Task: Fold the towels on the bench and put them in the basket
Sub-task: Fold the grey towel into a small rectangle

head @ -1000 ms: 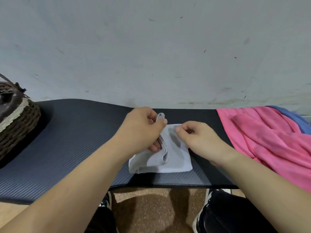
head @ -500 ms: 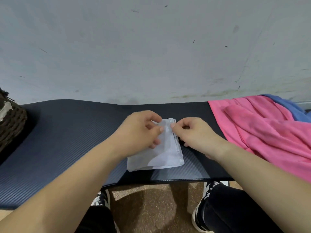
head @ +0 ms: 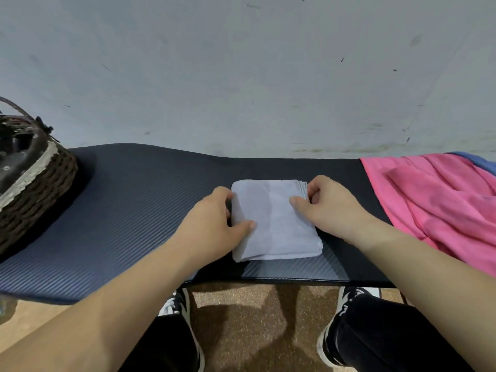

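A small white towel (head: pixel 273 218), folded into a thick rectangle, lies flat on the dark ribbed bench (head: pixel 139 200) in front of me. My left hand (head: pixel 214 226) grips its left edge, thumb on top and fingers tucked under the side. My right hand (head: pixel 330 208) grips the right edge where the stacked layers show, thumb on top. A pink towel (head: pixel 434 205) lies unfolded at the right end, with a blue towel (head: pixel 480 161) peeking out behind it. The brown wicker basket (head: pixel 40 189) stands at the left end.
A pale wall (head: pixel 241 76) rises right behind the bench. My legs and black-and-white shoes (head: pixel 177 304) stand on brown floor below the front edge. Bare bench lies between the white towel and the basket.
The last fold has been laid down: the towel went from half-raised between my fingers to a flat, compact rectangle. Both hands moved from its top corner to its left and right edges.
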The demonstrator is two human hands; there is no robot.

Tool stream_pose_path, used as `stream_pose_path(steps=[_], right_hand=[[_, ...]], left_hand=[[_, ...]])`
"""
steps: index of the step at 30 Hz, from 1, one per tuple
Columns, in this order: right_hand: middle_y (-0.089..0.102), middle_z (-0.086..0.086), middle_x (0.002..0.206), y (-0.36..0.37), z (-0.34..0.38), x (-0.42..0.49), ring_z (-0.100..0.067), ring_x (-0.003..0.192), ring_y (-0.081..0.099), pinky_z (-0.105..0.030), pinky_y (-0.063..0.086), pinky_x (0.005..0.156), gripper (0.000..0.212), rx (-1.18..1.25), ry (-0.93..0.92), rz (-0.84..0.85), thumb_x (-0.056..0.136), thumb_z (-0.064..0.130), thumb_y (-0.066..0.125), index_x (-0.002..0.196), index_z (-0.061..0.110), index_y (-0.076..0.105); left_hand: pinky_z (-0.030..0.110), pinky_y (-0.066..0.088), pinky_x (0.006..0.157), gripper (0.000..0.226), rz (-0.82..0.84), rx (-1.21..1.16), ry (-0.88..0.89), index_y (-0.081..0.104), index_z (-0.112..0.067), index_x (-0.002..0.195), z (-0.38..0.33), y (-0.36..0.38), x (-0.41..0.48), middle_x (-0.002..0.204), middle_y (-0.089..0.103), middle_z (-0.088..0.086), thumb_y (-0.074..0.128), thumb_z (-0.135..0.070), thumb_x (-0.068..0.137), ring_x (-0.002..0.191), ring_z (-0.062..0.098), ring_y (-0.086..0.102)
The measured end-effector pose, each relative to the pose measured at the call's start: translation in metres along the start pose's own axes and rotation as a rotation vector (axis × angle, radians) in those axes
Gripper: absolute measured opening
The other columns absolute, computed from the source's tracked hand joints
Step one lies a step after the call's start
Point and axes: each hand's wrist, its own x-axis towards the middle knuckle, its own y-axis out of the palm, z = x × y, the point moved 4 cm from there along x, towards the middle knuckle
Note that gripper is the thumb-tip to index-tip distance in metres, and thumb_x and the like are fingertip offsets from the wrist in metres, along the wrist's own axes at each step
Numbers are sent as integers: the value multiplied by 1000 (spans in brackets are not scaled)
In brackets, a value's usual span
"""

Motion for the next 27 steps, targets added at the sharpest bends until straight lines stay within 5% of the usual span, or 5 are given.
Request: stream_pose_path(steps=[3, 7, 14, 22, 27], right_hand=[[48, -1, 130, -5, 8, -10, -24, 118, 54, -41, 50, 92, 62, -177, -166, -103, 87, 45, 73, 139, 22, 49], [13, 1, 169, -3, 23, -28, -19, 158, 7, -37, 16, 127, 92, -239, -434, 77, 89, 64, 65, 162, 31, 21], [-47, 10, 158, 37, -2, -34, -16, 145, -45, -50, -15, 125, 103, -511, -293, 410, 86, 85, 33, 156, 40, -28], [-35, 13, 165, 24, 4, -36, -8, 148, -39, -46, -12, 127, 102, -325, -331, 416, 88, 79, 45, 159, 43, -19], [23, 6, 158, -7, 2, -29, -19, 151, 18, -34, 22, 123, 102, -107, -353, 215, 81, 61, 76, 163, 35, 21]], left_hand=[[22, 46, 60, 58, 29, 31, -55, 51, -25, 124, -1, 3, 1, 93, 59, -14, 73, -61, 84, 81, 2, 57], [34, 53, 62, 47, 34, 122, -101, 60, -22, 90, 0, 2, 3, 80, 67, -6, 70, -68, 81, 72, 10, 62], [31, 47, 61, 38, 61, -44, -85, 61, -14, 86, -5, -1, 0, 80, 68, 0, 74, -50, 86, 72, 17, 63], [39, 59, 62, 34, -17, -351, -115, 59, -25, 103, -11, -12, 1, 84, 72, 0, 82, -35, 80, 78, 16, 71], [23, 44, 60, 54, -65, -317, -80, 58, -30, 129, -23, -30, 7, 82, 67, -3, 82, -42, 81, 73, 10, 66]])
